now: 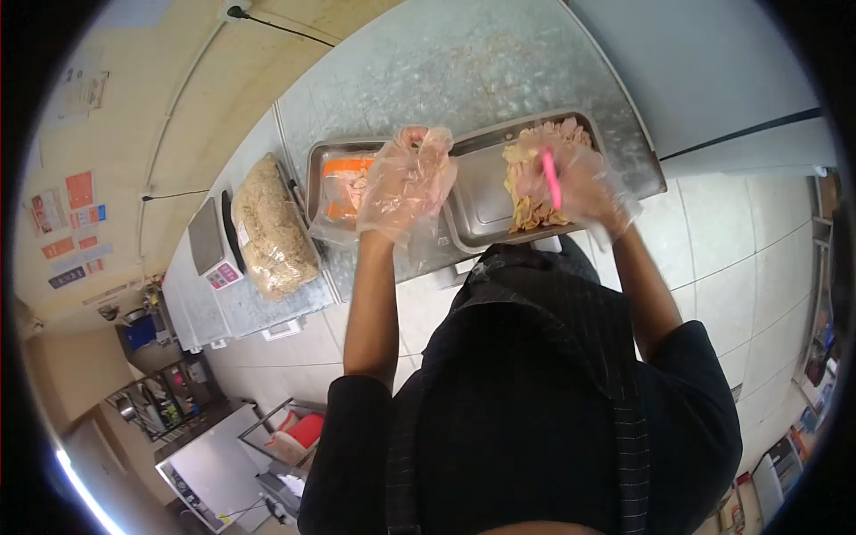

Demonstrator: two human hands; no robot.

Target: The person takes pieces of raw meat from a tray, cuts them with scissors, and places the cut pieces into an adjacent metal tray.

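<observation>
My left hand (406, 185), in a loose clear plastic glove, is over the right end of the left metal tray (312, 178). Its fingers are curled in, and what they hold, if anything, is hidden. Beside it in that tray lies a clear packet with orange bands (346, 167) and pale pink pieces inside. My right hand (580, 183), also gloved and a little blurred, is closed on a slim pink handle (551, 178); the rest of that tool is hidden. Beneath it, pale yellowish slices (533, 214), perhaps meat, fill the right side of the right metal tray (477, 192).
Left of the trays, a large clear bag of tan crumbs (267, 227) lies on the metal table (374, 80). A digital scale (214, 241) stands beyond it. The table's edge runs close to my body, and a large grey panel (704, 71) rises at the right.
</observation>
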